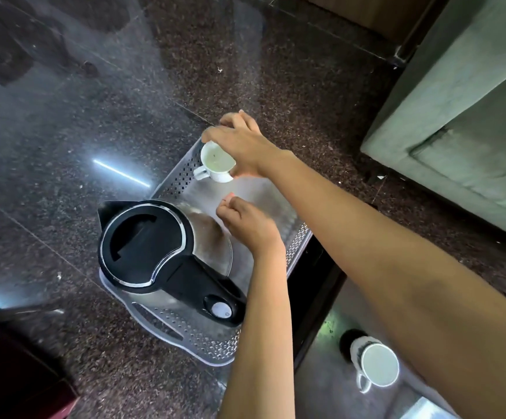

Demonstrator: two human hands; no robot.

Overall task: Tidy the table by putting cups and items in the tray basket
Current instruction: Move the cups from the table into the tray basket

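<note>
**At the tray basket (182,176) far corner: cup (217,160) going in, right hand (242,143) on it**

Handling first: the cup is looking like glazed ceramic, so I'm judging it light, rigid, slick on the walls and prone to chipping if it's knocking the tray wall. You're gripping it around the rim and upper body, with the fingers wrapping the far side. That's working, but the loop handle is sticking out free toward the lower left and is offering the safer pinch.

Looks: it's small and white, sitting tilted with its mouth facing up toward you. The inside is showing a pale greenish tint and a dark speck. I can't tell whether its base is touching the tray floor yet.

Your left hand (245,225) is hovering over the middle of the tray with its fingers loosely curled. It's carrying nothing that I'm seeing.

The tray is grey perforated plastic. The steel kettle (143,246), with its black lid and handle, is occupying the near end just beside your left hand.

A second cup (378,364) is waiting on the glossy surface at lower right, well apart from the tray, so by my read the tidying is only partly done.

A green sofa (463,122) is sitting off to the right.
</note>
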